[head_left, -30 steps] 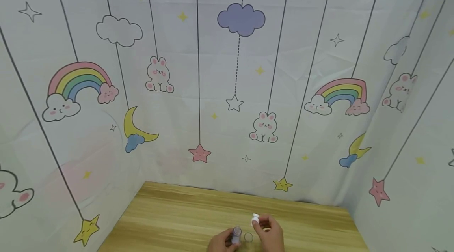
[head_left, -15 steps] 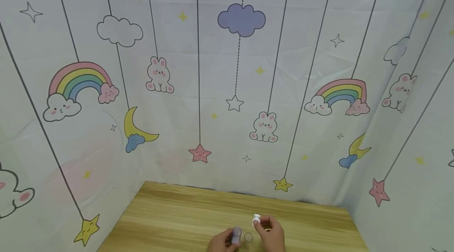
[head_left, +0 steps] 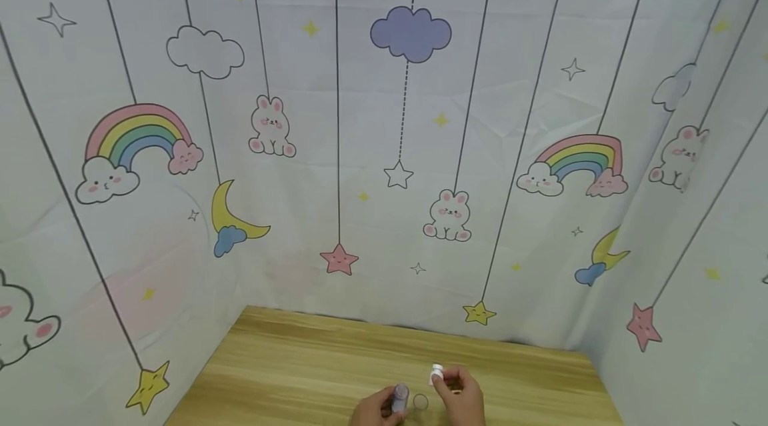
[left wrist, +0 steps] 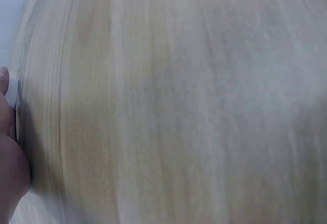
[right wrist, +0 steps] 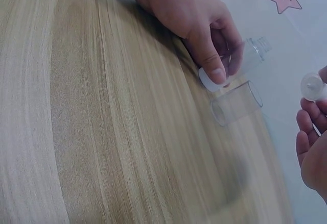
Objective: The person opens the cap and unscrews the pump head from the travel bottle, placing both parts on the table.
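Note:
My left hand (head_left: 373,409) grips a small clear bottle (right wrist: 250,55) with a white base, fingers and thumb curled around its lower part. The bottle stands on the table, its threaded neck uncovered. Right of it in the head view, a clear hollow cylinder (right wrist: 237,104) like a bottle cover stands on the wood. My right hand (head_left: 464,399) pinches a small white bottle top (head_left: 436,373) between thumb and fingers, above the table; its round end (right wrist: 311,86) shows in the right wrist view. Only the edge of my left hand (left wrist: 11,163) shows in the left wrist view; the bottle is mostly hidden there.
The wood-grain table (head_left: 288,366) reaches back to a white curtain (head_left: 384,113) printed with clouds, rabbits and stars. The curtain also encloses both sides.
My right hand has shifted very slightly to the right with the white top. My left hand, the bottle and the clear cylinder look unchanged.

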`<action>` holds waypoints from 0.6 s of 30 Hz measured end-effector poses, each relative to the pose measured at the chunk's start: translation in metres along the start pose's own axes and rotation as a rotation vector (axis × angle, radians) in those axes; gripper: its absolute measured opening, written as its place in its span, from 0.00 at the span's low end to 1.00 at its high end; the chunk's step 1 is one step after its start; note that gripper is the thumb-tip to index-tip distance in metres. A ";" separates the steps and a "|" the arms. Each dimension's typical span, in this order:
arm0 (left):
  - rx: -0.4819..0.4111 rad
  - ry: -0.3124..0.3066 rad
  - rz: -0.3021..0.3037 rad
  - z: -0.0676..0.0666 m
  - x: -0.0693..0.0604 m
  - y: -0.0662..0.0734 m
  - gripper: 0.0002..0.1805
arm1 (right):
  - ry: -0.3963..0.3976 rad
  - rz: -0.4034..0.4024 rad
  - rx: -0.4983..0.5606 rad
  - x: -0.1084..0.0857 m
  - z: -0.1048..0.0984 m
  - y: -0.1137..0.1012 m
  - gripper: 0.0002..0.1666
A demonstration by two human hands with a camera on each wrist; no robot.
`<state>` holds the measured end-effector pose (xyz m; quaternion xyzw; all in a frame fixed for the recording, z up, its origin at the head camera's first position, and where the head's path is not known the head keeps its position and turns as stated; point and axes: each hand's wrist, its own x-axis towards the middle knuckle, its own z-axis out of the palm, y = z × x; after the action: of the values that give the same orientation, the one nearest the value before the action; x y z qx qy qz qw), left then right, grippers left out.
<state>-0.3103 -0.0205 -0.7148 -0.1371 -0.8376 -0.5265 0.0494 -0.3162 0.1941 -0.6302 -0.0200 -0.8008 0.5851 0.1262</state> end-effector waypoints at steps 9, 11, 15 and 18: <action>0.005 -0.010 -0.010 -0.001 0.000 0.001 0.25 | 0.011 0.017 0.010 0.003 -0.002 0.008 0.11; 0.001 -0.014 -0.010 -0.001 0.001 0.002 0.25 | 0.012 0.024 0.016 0.003 -0.001 0.010 0.11; 0.002 -0.015 -0.001 -0.002 0.001 0.003 0.25 | 0.022 0.028 0.023 0.001 -0.001 0.012 0.11; 0.009 -0.007 0.001 -0.001 0.001 0.003 0.25 | 0.029 0.032 0.027 0.000 -0.001 0.012 0.11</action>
<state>-0.3101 -0.0202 -0.7115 -0.1393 -0.8401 -0.5221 0.0472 -0.3173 0.1989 -0.6412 -0.0396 -0.7905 0.5975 0.1285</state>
